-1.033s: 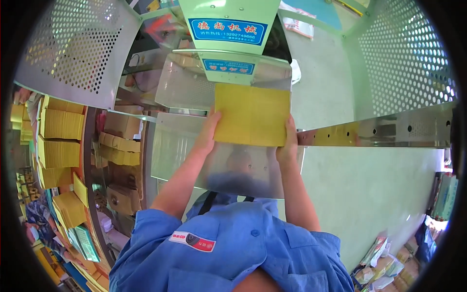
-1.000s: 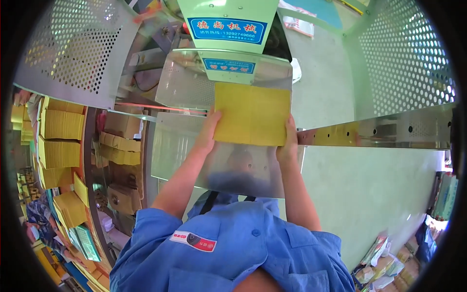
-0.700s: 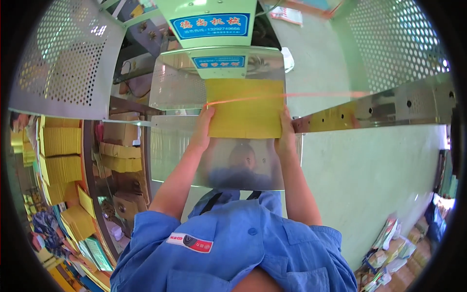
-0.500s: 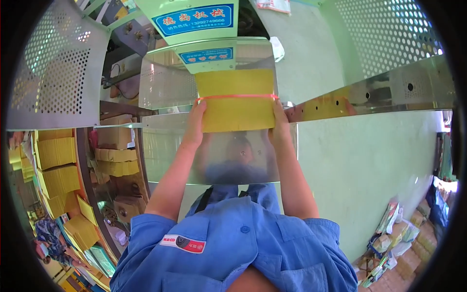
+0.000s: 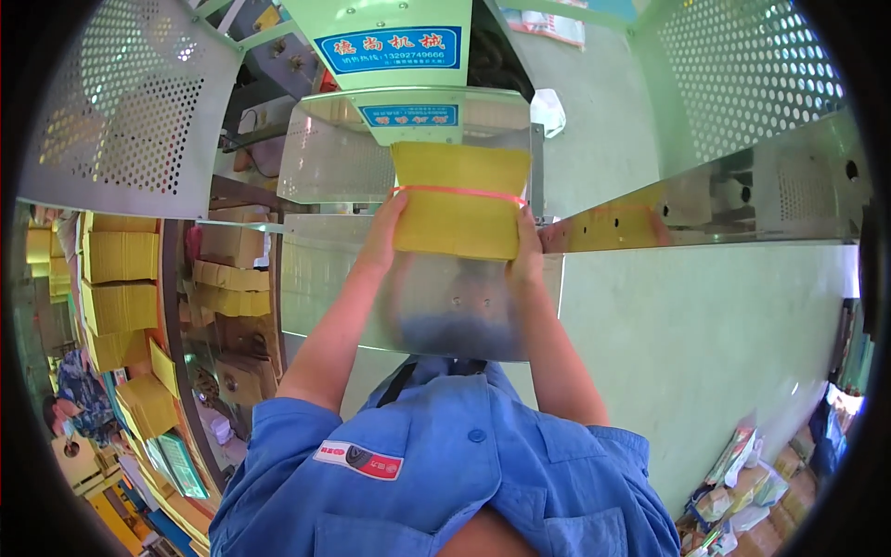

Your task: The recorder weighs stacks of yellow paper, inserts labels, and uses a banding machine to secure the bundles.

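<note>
A yellow stack of paper or card sheets (image 5: 459, 227) lies across the shiny metal top of a machine (image 5: 334, 251). Around its middle runs a narrow pink band (image 5: 455, 192), slanting slightly down to the right. My left hand (image 5: 381, 230) grips the stack's left edge, its fingertips close to the band. On the opposite edge my right hand (image 5: 527, 246) is closed in the same way, with its fingers partly hidden by the sheets. How thick the stack is cannot be seen from above.
A green machine housing with a blue label (image 5: 388, 48) rises behind the metal top. A perforated metal panel (image 5: 130, 121) stands at the left, and a metal rail (image 5: 696, 200) reaches out rightward. Piled yellow card (image 5: 121, 255) fills shelves at left, near another person (image 5: 83, 395).
The view has turned a little, so the machine sits slightly lower and further right. The stack and band have tilted slightly clockwise between my hands, which keep their hold.
</note>
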A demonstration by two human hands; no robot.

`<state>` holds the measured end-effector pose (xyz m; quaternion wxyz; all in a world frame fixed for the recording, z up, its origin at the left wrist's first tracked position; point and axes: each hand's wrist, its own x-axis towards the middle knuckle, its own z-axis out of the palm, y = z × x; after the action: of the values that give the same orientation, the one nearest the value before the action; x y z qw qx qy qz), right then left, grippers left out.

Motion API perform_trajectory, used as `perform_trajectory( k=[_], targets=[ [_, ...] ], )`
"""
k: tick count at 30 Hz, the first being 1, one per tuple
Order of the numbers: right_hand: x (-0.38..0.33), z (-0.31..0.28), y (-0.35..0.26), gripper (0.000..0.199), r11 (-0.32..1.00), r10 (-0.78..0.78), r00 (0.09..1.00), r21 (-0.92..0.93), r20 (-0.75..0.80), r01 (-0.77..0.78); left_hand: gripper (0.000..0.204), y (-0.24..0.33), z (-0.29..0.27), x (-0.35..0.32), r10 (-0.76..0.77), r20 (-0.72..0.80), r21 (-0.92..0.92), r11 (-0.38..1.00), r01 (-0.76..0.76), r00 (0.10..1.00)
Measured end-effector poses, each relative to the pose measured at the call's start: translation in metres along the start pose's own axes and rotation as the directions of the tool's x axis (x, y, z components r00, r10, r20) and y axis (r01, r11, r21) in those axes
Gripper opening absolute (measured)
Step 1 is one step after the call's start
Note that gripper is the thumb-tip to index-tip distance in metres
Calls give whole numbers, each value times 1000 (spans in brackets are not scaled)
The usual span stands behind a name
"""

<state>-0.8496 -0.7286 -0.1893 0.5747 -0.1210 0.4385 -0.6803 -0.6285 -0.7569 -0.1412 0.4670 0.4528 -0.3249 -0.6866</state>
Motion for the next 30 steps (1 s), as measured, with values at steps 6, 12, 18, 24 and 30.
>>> perform_trajectory(
  k=[6,12,18,24,30],
  targets=[
    [-27,33,-31,55,995,-101,994,-23,50,102,52,1,-4,-17,36,-53,80,996,-31,998],
    [-27,1,-5,54,956,224,933,-249,283,-154,52,-26,-33,-64,122,-121,290,953,-83,985],
    [-99,12,-31,43,535,-40,980,-824,197,188,47,-6,-26,-139,248,-294,610,792,-18,923],
    [-90,-16,-38,40,462,-8,989,-876,150,137,56,-11,-96,-161,126,-471,587,783,204,873],
    [-47,-10,1,44,594,51,973,-790,227,153,66,-22,-121,-84,-169,-352,82,974,210,921]
  ],
)
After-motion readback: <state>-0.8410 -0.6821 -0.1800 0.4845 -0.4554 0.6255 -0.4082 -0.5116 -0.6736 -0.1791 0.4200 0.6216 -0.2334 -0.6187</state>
